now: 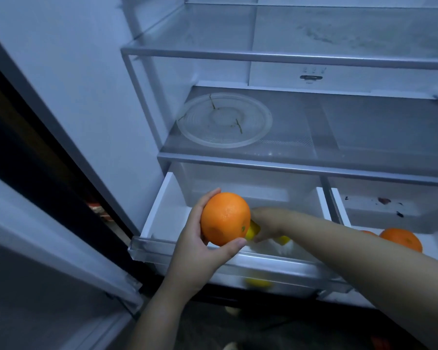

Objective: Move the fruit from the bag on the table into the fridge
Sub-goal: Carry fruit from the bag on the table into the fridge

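Head view: left hand (200,248) grips an orange (225,218) over the front edge of the drawer (162,208), ready to follow the yellow fruit (251,232) the right hand (268,221) clasps inside.

A round orange fruit (225,218) sat gripped in the left hand (200,251) at 6 o'clock, above the front rim of the pulled-out clear plastic left drawer (162,215). Behind it, the right hand (266,223) reached into that drawer over a small yellow fruit (252,232). At 4 o'clock, a second orange (402,238) lay in the right drawer (379,210). At 12 o'clock, a round clear plastic plate (224,120) lay on the glass shelf (339,137) above both drawers.
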